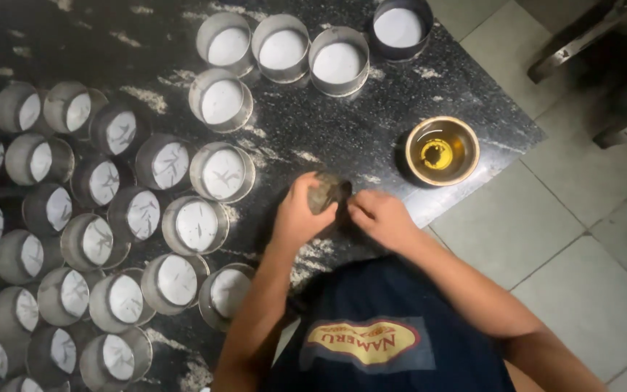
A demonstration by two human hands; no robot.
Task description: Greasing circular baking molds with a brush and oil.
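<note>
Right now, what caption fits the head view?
Two hands hold a small tin beside an oil bowl and many tins.

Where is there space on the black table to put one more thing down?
Bare slab lies between the top row of metal rings, the bowl of oil and the hands. The top-left corner is open too. The left side is crowded with rings packed close together.

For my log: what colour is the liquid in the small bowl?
Golden yellow, in the bowl right of the hands; head view.
</note>
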